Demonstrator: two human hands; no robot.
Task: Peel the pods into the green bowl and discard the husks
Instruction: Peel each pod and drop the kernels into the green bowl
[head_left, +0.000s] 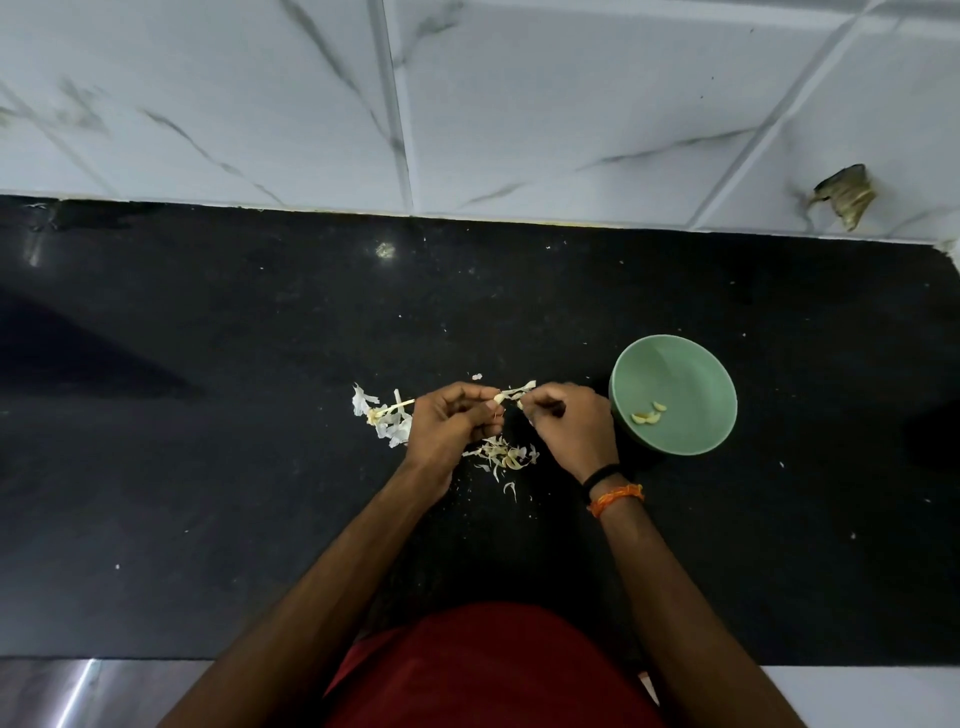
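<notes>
Peeling a single pod (500, 398) above the black counter (208, 467), the person is working with both hands raised just clear of the surface. The left hand (452, 423) is pinching the pale pod between thumb and curled fingers, while the right hand (569, 423) is pinching a strip of papery husk (522, 388) that is trailing from the pod and standing up between the two hands.

The green bowl (675, 358) is sitting just beside the right hand, on its outer side, and is holding about three peeled pieces (648, 414) near its front wall; they are lying close together, so the exact count is uncertain. By that measure the task is judged to be under way but not finished.

Two loose heaps of husk are lying on the counter: one heap (382, 415) just left of the left hand, with a thin stalk poking out of it, and a second heap (506, 454) beneath and between the hands. Whether unpeeled pods are mixed into these heaps cannot be told. None of the husk appears to be discarded yet, and no bin is showing, so that step is judged to be remaining in full.

One bowl, two hands and one pod in hand are showing. An orange thread and a black band (613, 486) are circling the right wrist.
</notes>
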